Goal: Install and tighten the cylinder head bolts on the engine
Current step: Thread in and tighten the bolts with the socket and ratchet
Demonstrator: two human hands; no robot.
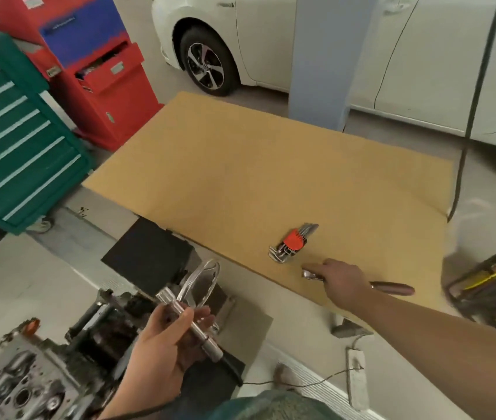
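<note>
Left hand [162, 344], nearest the camera at lower centre, fingers curled round a chrome socket tool [190, 324]. Tool's long axis runs diagonally: socket end up-left, dark handle end down-right past the palm. A clear ring-shaped piece [202, 283] shows just behind the tool; blurred, cannot tell what it is.

Engine [28, 380] sits lower left, just left of and below the left hand, not touched by either hand. Bolts not distinguishable on it.

Right hand [343, 280] reaches out over the near edge of the board [256, 177] lying on the floor. It rests on a ratchet [392, 288]; fingers curled over the shaft, grip looks closed but motion blur softens it. Ratchet lies flat, long axis roughly left-right: metal head protruding left of the hand, brown handle to the right.

Hex key set [292, 244] in a red holder lies on the board just beyond the right hand, apart from it, keys pointing up-right.

Green tool chest [13, 131] and red cabinet [104, 71] stand far left; white car [392, 56] behind.
</note>
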